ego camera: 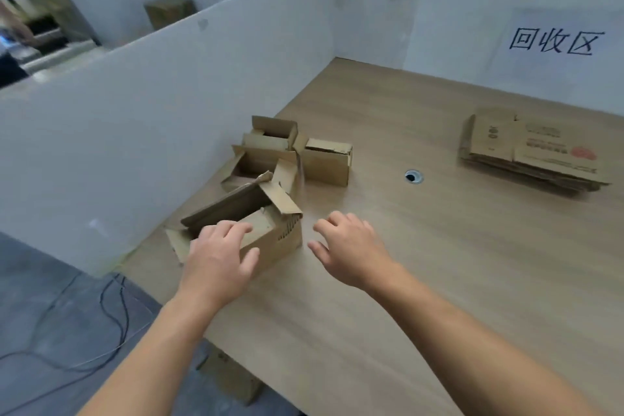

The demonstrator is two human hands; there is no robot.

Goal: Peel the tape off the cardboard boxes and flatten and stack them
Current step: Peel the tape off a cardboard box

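Light wooden rectangular table (439,280): stack of flattened brown cardboard boxes (533,155) far right, cluster of open brown cardboard boxes (324,162) by the white partition. Left hand (216,257) grips the nearest open brown cardboard box (280,240), fingers over the top edge, thumb on its side. Right hand (351,246) just beside it, palm down, fingers loosely curled, holding nothing.

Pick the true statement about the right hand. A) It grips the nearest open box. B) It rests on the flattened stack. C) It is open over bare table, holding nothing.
C: the right hand is open above the table, empty; only the left hand grips the nearest box.
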